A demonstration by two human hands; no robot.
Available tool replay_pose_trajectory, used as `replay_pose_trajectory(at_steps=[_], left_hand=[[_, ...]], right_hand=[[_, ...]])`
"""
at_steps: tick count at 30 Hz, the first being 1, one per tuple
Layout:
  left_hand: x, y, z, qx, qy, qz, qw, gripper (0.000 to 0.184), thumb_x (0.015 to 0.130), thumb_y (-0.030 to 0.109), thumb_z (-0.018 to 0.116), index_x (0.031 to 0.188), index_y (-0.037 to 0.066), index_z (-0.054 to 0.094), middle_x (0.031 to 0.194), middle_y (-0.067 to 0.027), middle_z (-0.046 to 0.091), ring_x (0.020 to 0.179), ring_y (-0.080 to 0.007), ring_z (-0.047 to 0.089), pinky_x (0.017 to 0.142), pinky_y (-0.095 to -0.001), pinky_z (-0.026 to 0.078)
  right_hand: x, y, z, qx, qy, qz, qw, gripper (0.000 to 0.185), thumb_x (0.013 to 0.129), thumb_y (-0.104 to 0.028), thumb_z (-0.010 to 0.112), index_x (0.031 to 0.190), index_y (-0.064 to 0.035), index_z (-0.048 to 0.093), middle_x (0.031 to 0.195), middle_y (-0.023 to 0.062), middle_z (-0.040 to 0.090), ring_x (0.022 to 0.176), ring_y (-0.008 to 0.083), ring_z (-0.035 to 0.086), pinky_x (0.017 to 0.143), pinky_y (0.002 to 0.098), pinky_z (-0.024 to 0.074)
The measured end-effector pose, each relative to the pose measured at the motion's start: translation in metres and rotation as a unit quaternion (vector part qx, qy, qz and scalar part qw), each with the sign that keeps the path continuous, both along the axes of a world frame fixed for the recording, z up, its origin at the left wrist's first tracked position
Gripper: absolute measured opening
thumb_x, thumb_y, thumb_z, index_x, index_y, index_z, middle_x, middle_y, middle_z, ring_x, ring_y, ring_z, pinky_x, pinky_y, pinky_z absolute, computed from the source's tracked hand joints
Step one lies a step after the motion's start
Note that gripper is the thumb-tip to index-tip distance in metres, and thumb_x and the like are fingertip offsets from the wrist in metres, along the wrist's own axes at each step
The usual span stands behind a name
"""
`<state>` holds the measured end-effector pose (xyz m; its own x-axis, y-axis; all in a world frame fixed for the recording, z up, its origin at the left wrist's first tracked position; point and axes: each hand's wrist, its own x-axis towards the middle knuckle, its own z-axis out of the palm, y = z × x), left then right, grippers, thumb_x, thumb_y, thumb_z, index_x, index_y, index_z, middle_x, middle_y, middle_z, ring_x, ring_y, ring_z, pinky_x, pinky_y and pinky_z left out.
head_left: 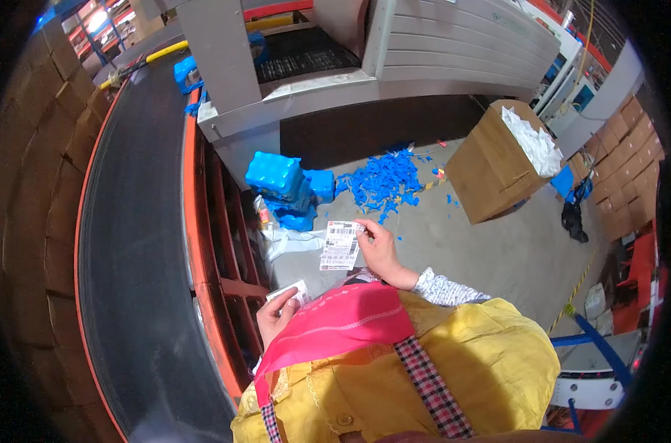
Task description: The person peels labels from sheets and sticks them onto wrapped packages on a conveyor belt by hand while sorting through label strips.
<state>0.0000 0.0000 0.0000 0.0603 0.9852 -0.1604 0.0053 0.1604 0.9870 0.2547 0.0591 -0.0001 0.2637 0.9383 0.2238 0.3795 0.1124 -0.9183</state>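
Observation:
A white printed label with barcodes hangs from my right hand, its fingers pinched on the label's upper right edge. Lower and further left, my left hand is closed on a small white paper, partly hidden by the fingers and close to the pink cloth on my front. Beyond the hands, blue-wrapped packs are stacked on the floor beside the conveyor's frame. White sheeting lies on the floor behind the label.
A black conveyor belt with an orange edge runs along the left. Blue scraps litter the floor ahead. A cardboard box holding white material stands right of them. Grey machinery spans the back; stacked cartons line the far left.

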Motion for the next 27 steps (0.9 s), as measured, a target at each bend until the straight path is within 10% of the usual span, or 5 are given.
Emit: replay_pose_trajectory(at_steps=[17, 27], left_hand=[[-0.013, 0.001, -0.026, 0.004, -0.030, 0.022, 0.999, 0.021, 0.085, 0.003, 0.058, 0.104, -0.004, 0.065, 0.084, -0.0077, 0.064, 0.072, -0.0103, 0.057, 0.066, -0.0227, 0.046], [-0.017, -0.001, -0.001, 0.001, -0.002, 0.015, 1.000, 0.020, 0.085, 0.003, 0.057, 0.102, -0.003, 0.066, 0.080, -0.0040, 0.062, 0.071, -0.0069, 0.055, 0.063, -0.0211, 0.044]], right_hand=[[-0.006, 0.004, -0.001, 0.006, -0.026, 0.023, 0.999, 0.024, 0.083, -0.005, 0.051, 0.106, -0.0002, 0.059, 0.095, 0.0171, 0.063, 0.082, 0.0287, 0.063, 0.072, 0.0336, 0.0494], [-0.018, 0.009, -0.018, -0.009, -0.009, 0.017, 1.000, 0.023, 0.082, -0.003, 0.053, 0.104, -0.0001, 0.061, 0.088, 0.0113, 0.065, 0.076, 0.0158, 0.060, 0.069, 0.0283, 0.0470]])
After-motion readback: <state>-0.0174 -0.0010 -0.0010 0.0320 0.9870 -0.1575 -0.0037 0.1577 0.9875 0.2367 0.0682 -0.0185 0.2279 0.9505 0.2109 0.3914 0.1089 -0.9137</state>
